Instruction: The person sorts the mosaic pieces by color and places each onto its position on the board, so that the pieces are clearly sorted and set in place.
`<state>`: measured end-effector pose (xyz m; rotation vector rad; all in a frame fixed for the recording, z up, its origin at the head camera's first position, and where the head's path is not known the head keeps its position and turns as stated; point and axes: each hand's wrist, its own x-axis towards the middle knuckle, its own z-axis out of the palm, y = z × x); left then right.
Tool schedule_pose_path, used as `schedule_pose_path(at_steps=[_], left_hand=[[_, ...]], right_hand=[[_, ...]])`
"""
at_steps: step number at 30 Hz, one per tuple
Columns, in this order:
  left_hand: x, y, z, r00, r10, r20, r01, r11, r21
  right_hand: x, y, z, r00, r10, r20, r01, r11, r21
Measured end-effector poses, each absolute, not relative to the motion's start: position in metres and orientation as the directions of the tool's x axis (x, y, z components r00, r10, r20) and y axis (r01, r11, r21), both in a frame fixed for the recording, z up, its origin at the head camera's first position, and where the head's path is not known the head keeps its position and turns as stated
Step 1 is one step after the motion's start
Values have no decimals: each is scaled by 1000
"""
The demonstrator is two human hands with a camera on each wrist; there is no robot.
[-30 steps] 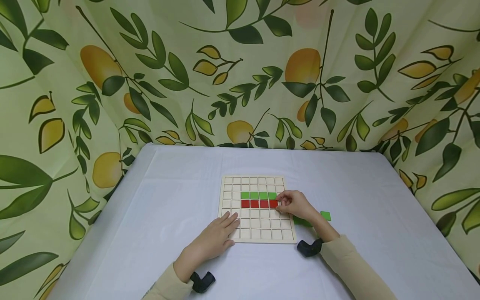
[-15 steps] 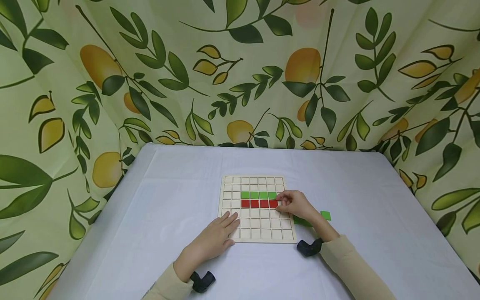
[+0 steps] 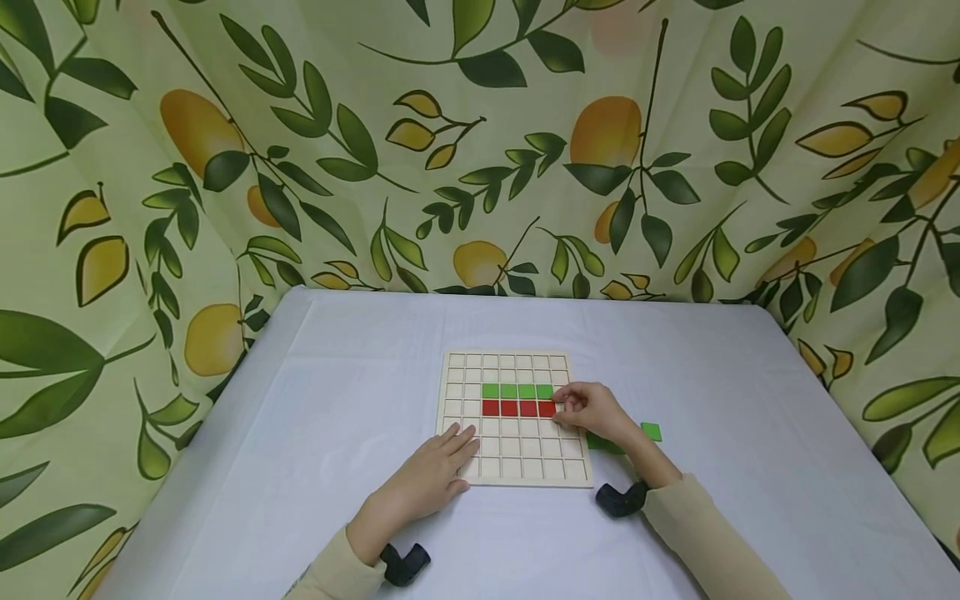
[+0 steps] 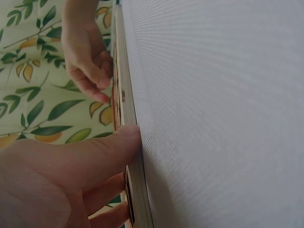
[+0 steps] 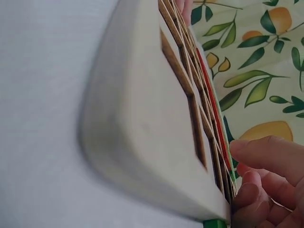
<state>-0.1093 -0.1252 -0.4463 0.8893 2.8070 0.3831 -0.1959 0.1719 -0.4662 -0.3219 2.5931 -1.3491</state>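
Note:
A pale wooden grid board (image 3: 512, 469) lies on the table, with a row of green square tiles (image 3: 527, 391) directly behind a row of red square tiles (image 3: 510, 407). My left hand (image 3: 427, 473) rests on the board's front left corner, its fingers straight on top; in the left wrist view the thumb (image 4: 107, 147) presses the board's edge. With curled fingers, my right hand (image 3: 596, 412) pinches the rightmost red tile (image 3: 545, 408) in its cell, index finger and thumb at its right side. The fingers partly cover the cells there.
Green tiles (image 3: 604, 444) lie right of the board, partly hidden under my right wrist. A single green tile (image 3: 651, 432) sits farther right on the white tablecloth (image 3: 360, 375). Black wrist-worn pieces (image 3: 622, 500) hang by both sleeves. A leaf-and-fruit curtain (image 3: 495, 167) surrounds the table's back and sides.
My right wrist and sleeve have shifted very slightly. The left hand, the board and the tiles stay where they were.

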Motion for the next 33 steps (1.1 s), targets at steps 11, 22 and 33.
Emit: schedule_pose_path(at_steps=[11,22,33], left_hand=[[-109,-125,-446,-804,588,-85,542,785,300],[-107,-125,-444,-803,589,-92,536,780,323],[-107,-126,-444,-799,598,-60,553,771,316]], right_hand=[[-182,186,-461,-958,-270,-92,-61,508,-859],[-163,205,-452,-977,-184,-109,-10,549,-836],[-146,229,-455,-986,-138,-90,2,535,-845]])
